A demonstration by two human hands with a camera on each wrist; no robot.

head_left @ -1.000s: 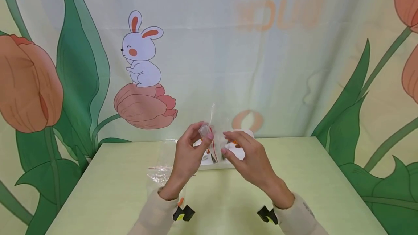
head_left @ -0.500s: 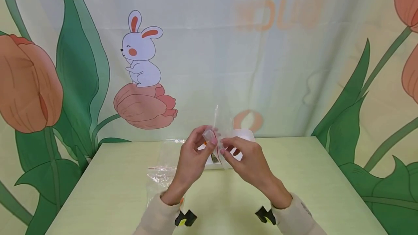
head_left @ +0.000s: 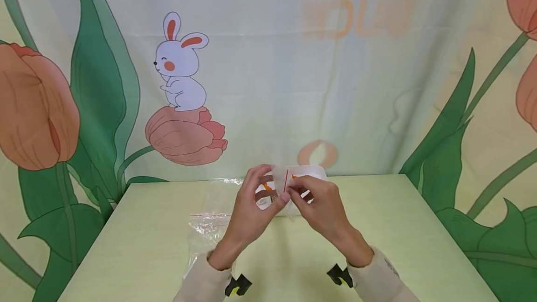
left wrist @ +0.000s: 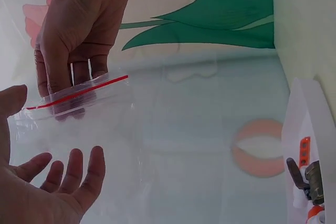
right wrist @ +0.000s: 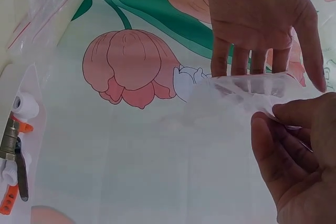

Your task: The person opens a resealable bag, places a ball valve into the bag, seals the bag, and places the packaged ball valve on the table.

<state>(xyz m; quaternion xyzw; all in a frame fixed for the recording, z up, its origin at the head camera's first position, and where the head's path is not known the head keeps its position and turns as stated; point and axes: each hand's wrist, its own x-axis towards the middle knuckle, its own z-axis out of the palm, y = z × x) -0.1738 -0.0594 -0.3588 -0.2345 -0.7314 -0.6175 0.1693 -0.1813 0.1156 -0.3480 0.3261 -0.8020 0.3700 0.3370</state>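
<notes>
I see the right hand (head_left: 320,202) pinching a thin clear plastic bag (head_left: 279,179) with a red line, up above the table (head_left: 398,232). The left hand (head_left: 247,209) is loosely open, its fingers spread behind the bag and its thumb close to the bag's edge. Both hands get in my way, hiding much of the white tray (head_left: 312,170) behind them. From the side I can spot orange bits (left wrist: 305,150), a metal piece (right wrist: 9,139) and a round white piece (right wrist: 25,107) in it. More clear bags (head_left: 209,223) lie on the table, partly under the left arm. A cloth (head_left: 268,59) with a rabbit (head_left: 186,90) hangs behind.
</notes>
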